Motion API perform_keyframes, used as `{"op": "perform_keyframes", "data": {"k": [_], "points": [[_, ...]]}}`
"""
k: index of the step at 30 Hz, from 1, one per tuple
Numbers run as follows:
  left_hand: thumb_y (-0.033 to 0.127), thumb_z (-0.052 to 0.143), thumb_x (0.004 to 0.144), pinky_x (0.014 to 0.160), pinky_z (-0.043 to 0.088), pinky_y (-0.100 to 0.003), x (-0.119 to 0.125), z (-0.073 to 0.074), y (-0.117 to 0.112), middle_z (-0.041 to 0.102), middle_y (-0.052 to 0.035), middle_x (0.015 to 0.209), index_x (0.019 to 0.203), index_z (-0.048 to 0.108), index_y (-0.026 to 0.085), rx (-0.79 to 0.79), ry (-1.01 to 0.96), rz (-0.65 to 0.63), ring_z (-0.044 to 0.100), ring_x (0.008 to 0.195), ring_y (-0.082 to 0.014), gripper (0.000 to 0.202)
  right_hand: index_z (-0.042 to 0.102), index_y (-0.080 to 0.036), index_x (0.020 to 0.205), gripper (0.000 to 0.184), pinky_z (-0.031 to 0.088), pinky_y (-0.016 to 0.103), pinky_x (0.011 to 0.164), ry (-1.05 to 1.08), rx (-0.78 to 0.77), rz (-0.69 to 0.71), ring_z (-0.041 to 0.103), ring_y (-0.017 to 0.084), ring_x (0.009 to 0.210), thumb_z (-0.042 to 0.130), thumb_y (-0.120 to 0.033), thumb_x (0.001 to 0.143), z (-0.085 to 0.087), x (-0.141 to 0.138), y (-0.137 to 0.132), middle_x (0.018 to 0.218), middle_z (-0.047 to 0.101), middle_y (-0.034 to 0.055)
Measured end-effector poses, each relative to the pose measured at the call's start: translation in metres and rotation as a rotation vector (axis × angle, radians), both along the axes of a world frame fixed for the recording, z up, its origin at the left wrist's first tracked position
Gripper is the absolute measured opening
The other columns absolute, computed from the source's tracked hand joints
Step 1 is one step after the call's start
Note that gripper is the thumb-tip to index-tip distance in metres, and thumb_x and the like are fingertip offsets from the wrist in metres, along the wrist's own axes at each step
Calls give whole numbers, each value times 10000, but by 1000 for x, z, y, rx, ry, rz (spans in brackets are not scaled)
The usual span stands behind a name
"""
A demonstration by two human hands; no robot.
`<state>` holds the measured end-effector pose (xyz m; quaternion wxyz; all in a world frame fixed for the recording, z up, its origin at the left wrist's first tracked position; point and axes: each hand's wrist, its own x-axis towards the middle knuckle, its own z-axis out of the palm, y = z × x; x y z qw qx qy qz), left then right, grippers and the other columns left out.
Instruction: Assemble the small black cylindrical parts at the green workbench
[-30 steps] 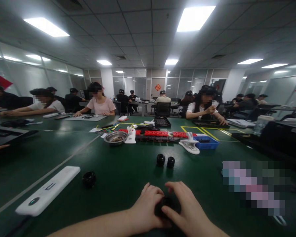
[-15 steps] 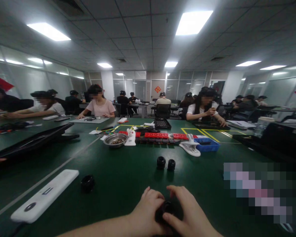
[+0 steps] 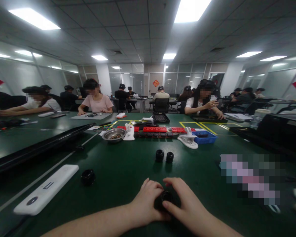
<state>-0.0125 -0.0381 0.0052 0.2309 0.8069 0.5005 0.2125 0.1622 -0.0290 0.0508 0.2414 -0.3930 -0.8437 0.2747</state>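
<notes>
Close to me above the green table, a black round plastic part with a hollow top (image 3: pixel 165 196) sits between my hands. My left hand (image 3: pixel 146 201) curls round its left side. On the other side my right hand (image 3: pixel 185 202) presses a thumb against the part's near side, with the fingers bent over beyond it. Its underside is hidden by the hands. Two similar black hollow parts stand ahead, a larger one (image 3: pixel 159 155) beside a smaller one (image 3: pixel 170 157). Another black hollow part (image 3: pixel 88 177) rests to the left.
A white power strip (image 3: pixel 46 189) lies at left, a long black panel (image 3: pixel 41 149) behind it. Farther back are a metal bowl (image 3: pixel 114 135) of small pieces, red blocks (image 3: pixel 155 129), white clamps (image 3: pixel 188 140) and a blue bin (image 3: pixel 205 137). Several people sit around.
My hands keep their grip on the black part, with little visible change. The view has tipped down slightly. At left, the long black panel has swung flatter and reaches farther right.
</notes>
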Motion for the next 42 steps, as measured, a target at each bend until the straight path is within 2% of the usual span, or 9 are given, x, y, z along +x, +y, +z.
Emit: {"op": "perform_keyframes", "data": {"k": [5,10,16,20,25,30,34,39,42], "points": [[478,739,525,1027,142,-510,1,0,0,546,-38,1017,1012,568,215,13,-25,10,486,989,-243,579,526,-165,1027,358,398,404,866,-16,40,34,513,234,936,565,-156,671,3,-1,-3,993,571,87],[490,703,575,1023,121,-532,0,3,0,527,-56,1073,1057,561,225,-5,1,-19,457,1039,-257,568,452,-191,1137,575,364,372,935,62,-14,182,480,206,1049,476,-25,587,4,4,-5,1111,529,76],[503,709,563,1023,133,-515,0,2,-1,541,-37,1029,980,585,219,7,6,-11,472,1004,-246,520,488,-160,1071,415,398,416,859,25,71,-5,500,246,960,592,-197,671,-1,1,-3,1014,549,97],[484,719,553,1021,147,-507,1,2,-2,540,-39,1022,1019,571,219,21,2,-3,478,989,-241,556,530,-175,998,324,405,407,835,-7,88,38,516,230,902,562,-156,676,0,0,-3,949,571,76],[465,697,598,1017,143,-521,0,5,-2,522,-63,1068,1086,553,216,10,4,-28,451,1034,-258,566,461,-193,1137,571,337,404,949,43,41,216,471,221,1058,482,-43,587,3,4,-5,1110,536,77],[480,731,546,1022,134,-512,0,2,-1,538,-43,1027,1005,576,212,2,-3,-12,471,999,-249,553,482,-164,1091,421,405,399,866,42,73,-20,499,235,981,572,-191,681,-2,4,0,1043,546,97],[475,727,545,1025,138,-504,1,3,-1,543,-42,1012,1016,570,208,5,-5,-2,481,986,-247,563,531,-168,1015,350,400,425,864,-28,103,14,512,238,926,589,-189,670,1,2,-1,954,577,78],[466,695,591,1018,142,-524,1,6,-2,527,-60,1087,1135,507,244,-9,2,-12,457,1043,-255,617,442,-205,1177,585,169,492,1044,-12,95,234,422,231,1137,497,-68,610,5,4,-6,1169,520,70],[502,694,582,1022,151,-509,0,1,-1,534,-55,1060,1015,575,221,16,13,-12,467,1029,-253,530,408,-179,1206,584,260,471,1007,8,71,132,427,245,1133,537,-120,639,3,4,-6,1205,492,103]]}}
